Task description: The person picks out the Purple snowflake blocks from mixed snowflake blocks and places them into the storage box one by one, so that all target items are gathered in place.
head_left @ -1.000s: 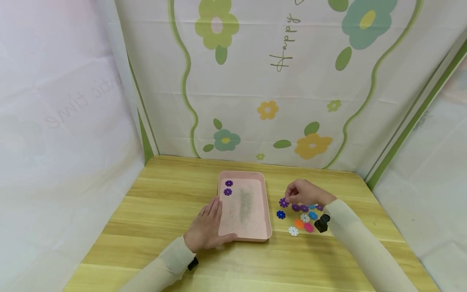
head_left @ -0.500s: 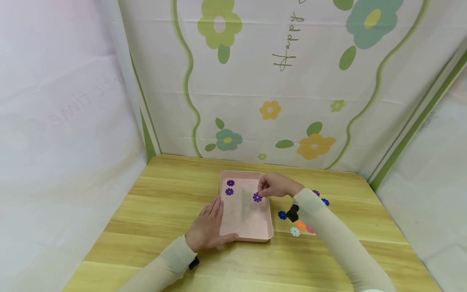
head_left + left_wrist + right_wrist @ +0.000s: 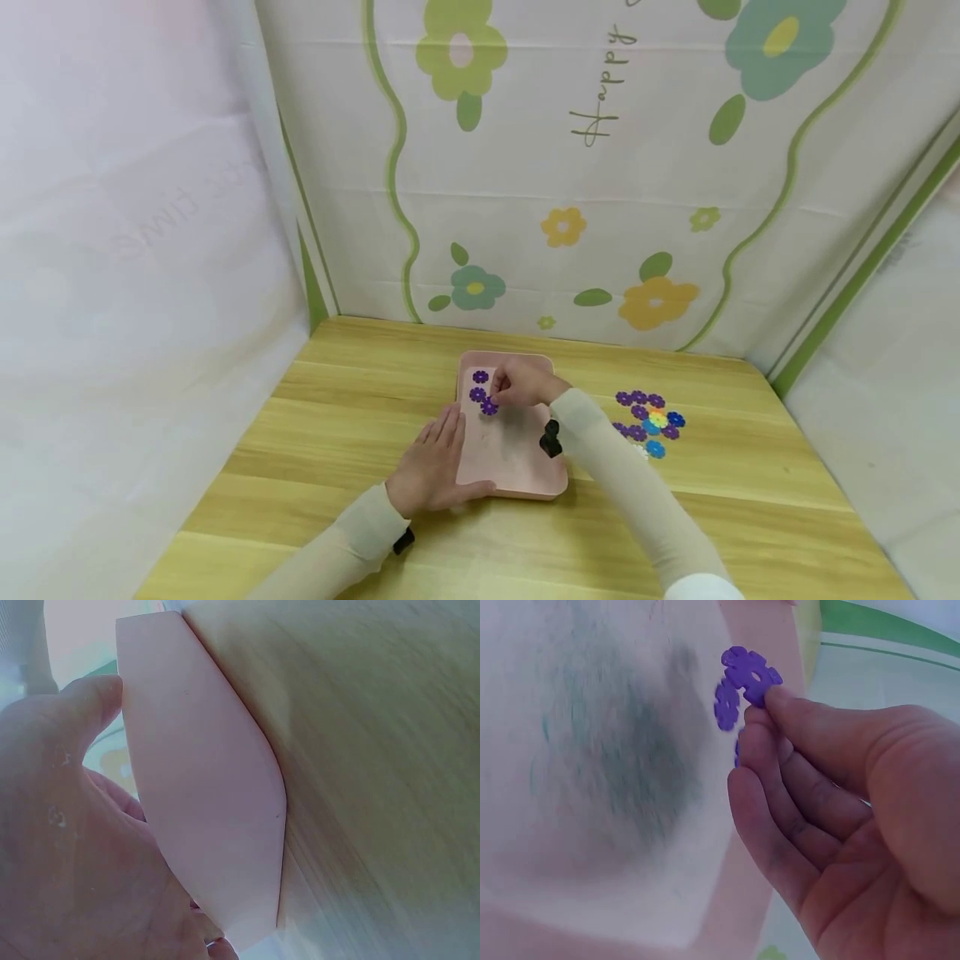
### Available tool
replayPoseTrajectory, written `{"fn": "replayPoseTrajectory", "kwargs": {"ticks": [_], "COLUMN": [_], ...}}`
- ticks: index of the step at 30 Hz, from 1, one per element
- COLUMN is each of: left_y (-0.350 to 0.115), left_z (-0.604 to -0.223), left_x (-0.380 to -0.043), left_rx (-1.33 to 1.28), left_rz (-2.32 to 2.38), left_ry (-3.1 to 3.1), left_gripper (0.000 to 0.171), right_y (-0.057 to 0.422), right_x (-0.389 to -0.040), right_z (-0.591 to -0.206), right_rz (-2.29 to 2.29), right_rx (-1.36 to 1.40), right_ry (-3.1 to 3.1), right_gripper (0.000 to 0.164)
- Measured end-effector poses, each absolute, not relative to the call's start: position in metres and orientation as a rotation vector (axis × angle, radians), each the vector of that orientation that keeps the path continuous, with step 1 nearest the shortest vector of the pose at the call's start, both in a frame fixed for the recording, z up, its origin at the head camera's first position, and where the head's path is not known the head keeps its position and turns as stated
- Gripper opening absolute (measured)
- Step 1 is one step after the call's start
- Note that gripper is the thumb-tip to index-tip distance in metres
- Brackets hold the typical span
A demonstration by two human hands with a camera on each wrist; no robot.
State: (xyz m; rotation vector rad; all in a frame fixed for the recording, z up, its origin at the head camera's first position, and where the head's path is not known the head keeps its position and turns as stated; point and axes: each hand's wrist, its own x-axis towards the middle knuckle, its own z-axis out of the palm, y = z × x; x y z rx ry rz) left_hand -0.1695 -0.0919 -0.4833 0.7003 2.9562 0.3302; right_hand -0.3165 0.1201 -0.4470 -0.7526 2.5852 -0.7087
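Note:
Over the pink tray (image 3: 525,492), my right hand (image 3: 522,382) pinches a purple snowflake disc (image 3: 754,675) between thumb and fingertip. Two more purple discs (image 3: 478,394) lie on the tray floor at its left side, just beyond the held one; in the right wrist view one purple disc (image 3: 727,705) shows behind it. My left hand (image 3: 431,467) rests with straight fingers along the tray's left rim, its thumb at the near corner. The left wrist view shows the tray's outer wall (image 3: 202,765) beside that hand, with the thumb at the rim.
Right of the tray, a loose group of purple discs (image 3: 639,397) lies on the wooden table (image 3: 360,367) with blue discs (image 3: 656,449) and a yellow disc (image 3: 658,419). My right forearm hides part of this group. A flower-printed cloth (image 3: 480,167) stands behind the table.
My right hand has carried the purple disc leftward from the group on the table, over the tray's right rim, to beside the two purple discs. My left hand has stayed at the tray.

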Motion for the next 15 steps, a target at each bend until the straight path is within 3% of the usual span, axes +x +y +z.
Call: {"fn": "replayPoseTrajectory", "kwargs": {"ticks": [15], "left_y": [-0.092], "left_z": [-0.483], "left_x": [-0.167], "left_rx": [0.73], "left_rz": [0.36], "left_ry": [2.979], "left_gripper": [0.12], "right_y": [0.105], "right_x": [-0.306], "right_z": [-0.479], "right_rz": [-0.892], "right_rx": [-0.573], "right_ry": [2.585], "right_gripper": [0.01]}}
